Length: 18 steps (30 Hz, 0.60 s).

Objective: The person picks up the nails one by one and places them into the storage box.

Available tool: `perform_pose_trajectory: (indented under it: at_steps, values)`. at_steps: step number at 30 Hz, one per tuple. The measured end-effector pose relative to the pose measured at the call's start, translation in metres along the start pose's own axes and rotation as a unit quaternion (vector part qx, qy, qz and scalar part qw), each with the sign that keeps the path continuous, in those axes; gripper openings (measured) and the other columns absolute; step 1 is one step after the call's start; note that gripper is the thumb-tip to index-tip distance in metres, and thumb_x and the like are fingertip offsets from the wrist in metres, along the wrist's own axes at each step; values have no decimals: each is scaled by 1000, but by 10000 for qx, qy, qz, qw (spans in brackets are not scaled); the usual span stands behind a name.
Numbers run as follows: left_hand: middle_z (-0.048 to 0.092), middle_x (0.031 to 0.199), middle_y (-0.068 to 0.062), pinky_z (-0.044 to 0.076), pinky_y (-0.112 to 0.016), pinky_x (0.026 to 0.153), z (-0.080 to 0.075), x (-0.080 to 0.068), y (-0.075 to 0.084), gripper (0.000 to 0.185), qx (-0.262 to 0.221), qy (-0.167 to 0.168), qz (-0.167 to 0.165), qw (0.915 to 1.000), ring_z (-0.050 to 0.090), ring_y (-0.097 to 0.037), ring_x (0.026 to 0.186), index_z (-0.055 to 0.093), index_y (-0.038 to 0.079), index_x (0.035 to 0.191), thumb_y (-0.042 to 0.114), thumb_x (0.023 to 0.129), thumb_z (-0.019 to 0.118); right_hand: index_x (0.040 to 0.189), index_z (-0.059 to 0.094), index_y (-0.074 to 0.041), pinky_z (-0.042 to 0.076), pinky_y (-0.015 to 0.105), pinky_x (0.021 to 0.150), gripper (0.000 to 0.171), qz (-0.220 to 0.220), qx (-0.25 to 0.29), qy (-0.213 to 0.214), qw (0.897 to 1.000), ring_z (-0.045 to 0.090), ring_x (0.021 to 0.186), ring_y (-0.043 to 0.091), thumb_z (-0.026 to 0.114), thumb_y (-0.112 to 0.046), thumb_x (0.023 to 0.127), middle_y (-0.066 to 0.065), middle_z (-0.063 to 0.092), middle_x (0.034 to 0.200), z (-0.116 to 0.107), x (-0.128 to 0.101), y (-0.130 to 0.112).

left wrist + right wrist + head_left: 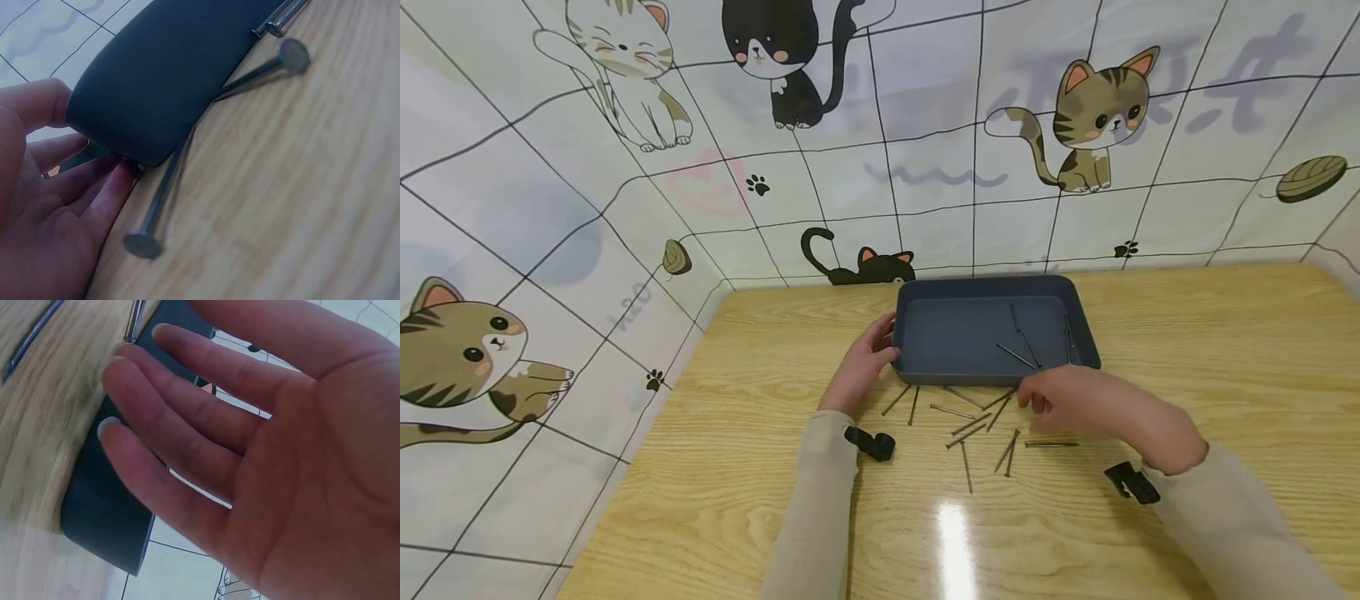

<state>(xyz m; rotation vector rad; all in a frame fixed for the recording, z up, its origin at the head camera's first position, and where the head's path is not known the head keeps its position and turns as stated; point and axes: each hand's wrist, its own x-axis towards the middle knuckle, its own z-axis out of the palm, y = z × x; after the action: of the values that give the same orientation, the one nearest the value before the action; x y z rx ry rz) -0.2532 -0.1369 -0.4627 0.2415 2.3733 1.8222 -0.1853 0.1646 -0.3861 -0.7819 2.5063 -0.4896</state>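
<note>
We are working over a wooden table (1225, 350), which is carrying everything under our hands. A dark gray tray (970, 333) is sitting just beyond both hands, with a few nails (1026, 346) lying inside it. Our left hand (867, 360) is gripping the tray's near left corner, thumb over the rim and fingers (94, 181) curling beneath it. Our right hand (1093, 404) is hovering relaxed and spread, grasping nothing, just in front of the tray's near wall. Loose nails (973, 429) are lying scattered on the table between the hands, some under the right fingers (156, 425).
</note>
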Motion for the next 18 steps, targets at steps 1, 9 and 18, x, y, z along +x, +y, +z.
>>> perform_pose_trajectory:
  at_steps: [1,9,18]
  values:
    - [35,139,1,34,-37,97,0,0,0,57,3,-7,6,10000,38,-14,122,32,23,139,10,87,51,102,61,-14,42,31,65,27,10,-2,-57,10000,50,76,11,68,-21,77,-6,56,87,1,0,-1]
    - [34,140,0,34,-36,97,-3,-3,6,57,-90,-93,-76,9999,37,-15,123,31,21,140,8,88,50,85,58,-19,36,29,58,17,133,-346,-242,9990,43,66,12,70,-16,73,-8,49,75,9,3,-6]
    - [29,142,-9,32,-40,98,-3,-14,27,58,-211,-277,-92,9994,32,-24,127,26,11,142,3,88,48,73,56,-22,37,29,56,18,82,-798,-100,9967,43,64,11,70,-11,71,-10,49,70,16,6,-9]
